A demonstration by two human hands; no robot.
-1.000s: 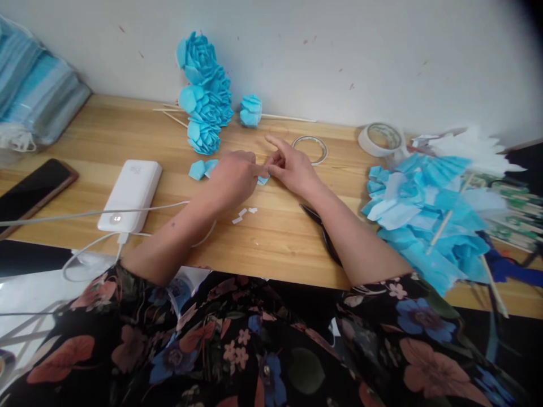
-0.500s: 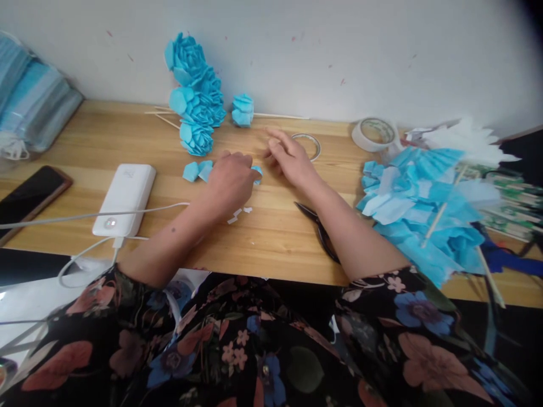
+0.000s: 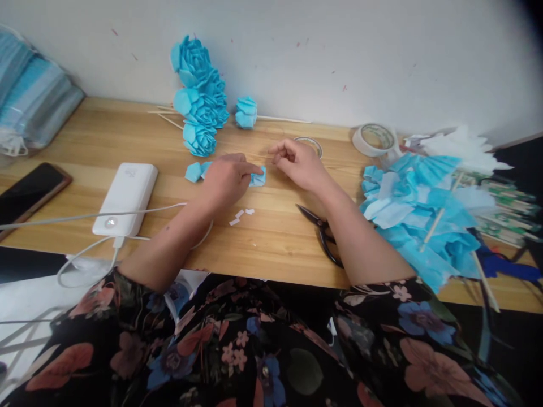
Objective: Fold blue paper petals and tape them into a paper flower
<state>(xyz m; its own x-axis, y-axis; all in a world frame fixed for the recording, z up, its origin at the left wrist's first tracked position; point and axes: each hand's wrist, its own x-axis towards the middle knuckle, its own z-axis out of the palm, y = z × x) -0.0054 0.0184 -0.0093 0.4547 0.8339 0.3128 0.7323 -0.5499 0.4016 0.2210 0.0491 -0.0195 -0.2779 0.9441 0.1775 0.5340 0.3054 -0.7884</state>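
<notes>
Pinned to the tabletop under my left hand [image 3: 229,176] is a small light-blue crepe paper petal [image 3: 259,180]; my index finger lies across it and the other fingers curl under. Just left of that hand are more cut blue petals [image 3: 194,172], partly covered by it. My right hand [image 3: 299,161] hovers to the right of the petal, its fingers loosely bent and thumb apart, with nothing visible between them. A tape ring [image 3: 316,146] shows partly behind it. Black-handled scissors [image 3: 322,232] lie beside my right forearm, which hides part of them.
Blue paper roses [image 3: 199,104] are piled near the wall, with a smaller bud [image 3: 246,113] on a stick. Crumpled blue paper [image 3: 424,209] and a wide tape roll [image 3: 373,139] fill the right. A power bank [image 3: 125,198], its cable and a phone [image 3: 34,195] lie left. White scraps [image 3: 240,215] lie in front.
My left index finger has stretched out over the petal, and more of the petal shows. The fingers of my right hand have bent inward and the hand has shifted slightly down and right.
</notes>
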